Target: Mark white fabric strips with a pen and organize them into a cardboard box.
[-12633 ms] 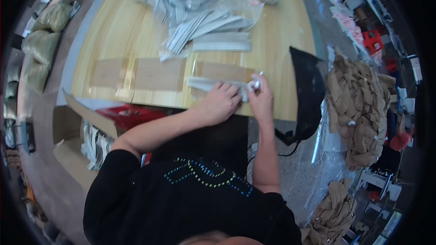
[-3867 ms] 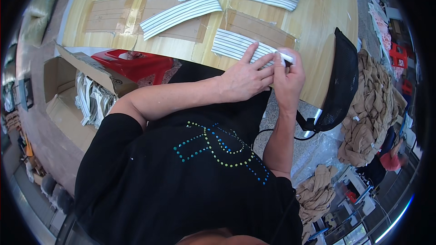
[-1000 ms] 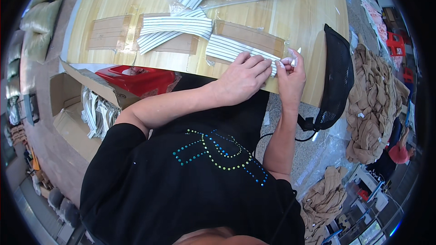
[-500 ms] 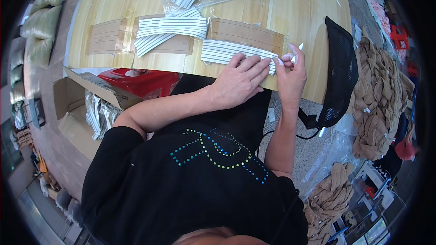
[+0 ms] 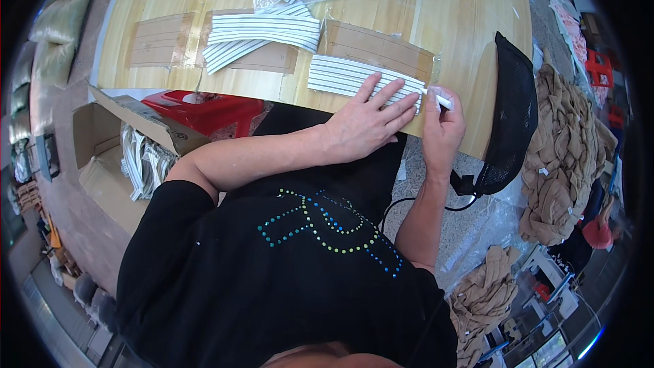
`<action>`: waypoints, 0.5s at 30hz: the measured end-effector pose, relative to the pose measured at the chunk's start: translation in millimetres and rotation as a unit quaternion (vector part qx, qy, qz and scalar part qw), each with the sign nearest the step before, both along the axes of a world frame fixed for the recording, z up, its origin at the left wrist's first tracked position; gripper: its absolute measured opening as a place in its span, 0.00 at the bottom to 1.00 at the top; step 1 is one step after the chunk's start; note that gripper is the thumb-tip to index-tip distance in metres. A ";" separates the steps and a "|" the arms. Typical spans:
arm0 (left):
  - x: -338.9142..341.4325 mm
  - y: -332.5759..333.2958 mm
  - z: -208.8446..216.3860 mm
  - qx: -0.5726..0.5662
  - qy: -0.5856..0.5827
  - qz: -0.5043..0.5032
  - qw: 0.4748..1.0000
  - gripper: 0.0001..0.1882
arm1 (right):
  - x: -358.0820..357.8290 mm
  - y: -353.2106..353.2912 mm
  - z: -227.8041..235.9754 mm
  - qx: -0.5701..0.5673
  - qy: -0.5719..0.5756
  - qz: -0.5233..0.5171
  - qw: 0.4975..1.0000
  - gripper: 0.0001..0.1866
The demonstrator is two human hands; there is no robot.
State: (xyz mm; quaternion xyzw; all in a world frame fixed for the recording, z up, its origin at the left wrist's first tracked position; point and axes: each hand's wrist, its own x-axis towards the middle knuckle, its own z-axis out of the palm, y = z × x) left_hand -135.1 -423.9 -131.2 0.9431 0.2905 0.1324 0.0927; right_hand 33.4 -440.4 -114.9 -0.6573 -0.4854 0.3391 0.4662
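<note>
From my end I see the table (image 5: pixel 470 41) filling the upper middle of the frame, with a heap of brown cloth (image 5: pixel 558 157) at far right and a box (image 5: pixel 109 194) of striped pieces (image 5: pixel 139 163) at left. A black mesh (image 5: pixel 512 109) (I can't tell what it belongs to) sits at the table's right edge. Left of centre, near the top, crossed strips (image 5: pixel 262 31) lie over the middle card (image 5: pixel 281 63). Just below the right card (image 5: pixel 378 48), right of centre, lies the strip (image 5: pixel 334 76), white with dark lines. The left hand (image 5: pixel 368 123) rests palm down on it, fingers spread. The right hand (image 5: pixel 446 119), by the strip's right end, pinches a white pen (image 5: pixel 443 101); whether its tip touches the cloth, I can't tell.
</note>
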 end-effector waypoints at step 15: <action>-0.4 -1.8 -8.4 0.015 -0.031 -0.002 0.999 0.29 | -5.0 10.6 5.1 -0.055 -0.093 0.007 0.994 0.08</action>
